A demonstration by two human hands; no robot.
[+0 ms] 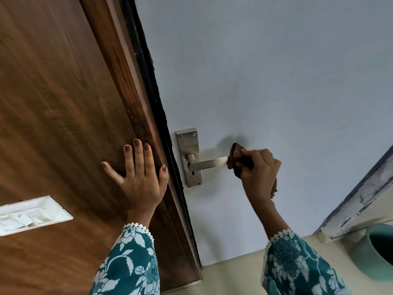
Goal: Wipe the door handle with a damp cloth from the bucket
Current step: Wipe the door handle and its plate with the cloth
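Observation:
A silver lever door handle on a long metal backplate is fixed to the pale blue-grey door. My right hand grips a dark brown cloth wrapped over the free end of the lever. My left hand lies flat, fingers spread, on the brown wooden frame just left of the handle. A teal bucket stands on the floor at the lower right; its inside is dark.
A white switch plate is set into the brown wood panel at the left. A worn white skirting board runs along the right wall above the beige floor.

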